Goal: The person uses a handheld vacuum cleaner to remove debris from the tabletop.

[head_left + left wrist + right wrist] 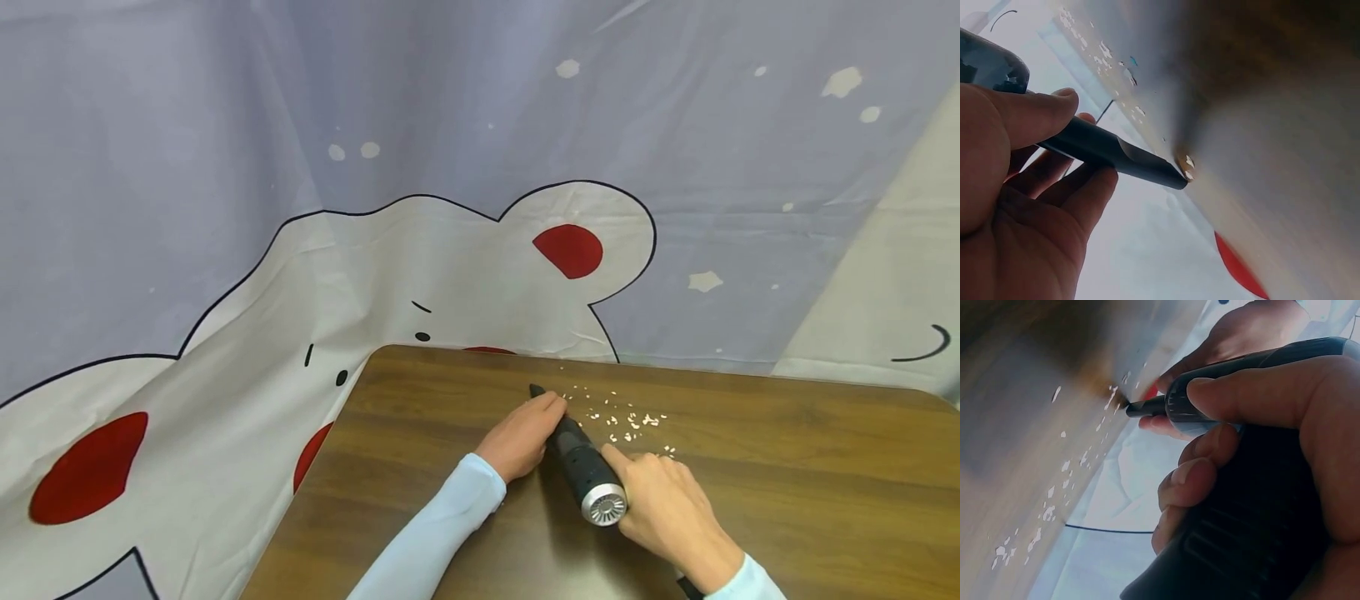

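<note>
A black handheld vacuum cleaner [585, 467] with a silver vented end points away over the wooden table. My right hand [667, 504] grips its handle, fingers wrapped round it and thumb along the body in the right wrist view. Farther forward, my left hand [523, 437] holds the narrow black nozzle [1116, 153] between thumb and fingers. The slanted nozzle tip is right at the tabletop, close to a couple of white scraps [1189, 164]. More small white scraps [632, 423] lie scattered to the right of the nozzle.
The brown wood-grain table [810, 483] has rounded far corners. Behind it and along its left side hangs a pale blue-grey and white cloth [435, 267] printed with cartoon shapes and red patches.
</note>
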Tool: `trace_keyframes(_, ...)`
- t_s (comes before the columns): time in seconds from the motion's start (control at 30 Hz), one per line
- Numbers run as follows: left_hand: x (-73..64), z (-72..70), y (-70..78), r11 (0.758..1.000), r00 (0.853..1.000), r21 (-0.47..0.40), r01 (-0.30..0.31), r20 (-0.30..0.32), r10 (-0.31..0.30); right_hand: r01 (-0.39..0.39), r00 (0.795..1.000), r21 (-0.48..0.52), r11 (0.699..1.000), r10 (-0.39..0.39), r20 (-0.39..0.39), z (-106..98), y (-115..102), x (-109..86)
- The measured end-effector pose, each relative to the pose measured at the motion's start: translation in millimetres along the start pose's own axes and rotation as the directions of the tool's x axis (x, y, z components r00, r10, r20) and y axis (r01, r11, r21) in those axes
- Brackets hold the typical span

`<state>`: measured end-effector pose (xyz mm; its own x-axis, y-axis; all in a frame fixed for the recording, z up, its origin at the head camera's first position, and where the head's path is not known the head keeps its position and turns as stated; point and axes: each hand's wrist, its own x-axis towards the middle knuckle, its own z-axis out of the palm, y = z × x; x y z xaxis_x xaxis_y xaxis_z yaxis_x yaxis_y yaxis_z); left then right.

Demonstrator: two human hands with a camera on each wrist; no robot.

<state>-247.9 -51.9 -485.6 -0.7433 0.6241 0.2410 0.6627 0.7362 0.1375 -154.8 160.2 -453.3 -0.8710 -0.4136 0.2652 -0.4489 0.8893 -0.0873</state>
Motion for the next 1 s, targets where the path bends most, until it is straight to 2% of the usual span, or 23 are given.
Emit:
trace_keyframes(0.33, 14.2, 5.4, 1.9, 1.000, 1.000, -0.026, 0.009, 0.016, -0.008, -0.015, 1.000, -0.013, 1.000, 0.015, -0.015, -0.8, 9.1, 0.9)
trace_keyframes(0.77, 30.8, 9.2, 1.9, 0.999, 0.999, -0.038, -0.027, -0.018, 0.026, -0.039, 0.999, 0.015, 0.999, 0.039, -0.032, 0.4, 21.3, 2.7)
trace_keyframes(1.0, 38.3, 11.3, 1.1, 0.998, 1.000, -0.056, -0.015, 0.007, 0.016, -0.051, 0.998, 0.018, 0.999, 0.052, -0.028, 1.0, 24.2, 5.7)
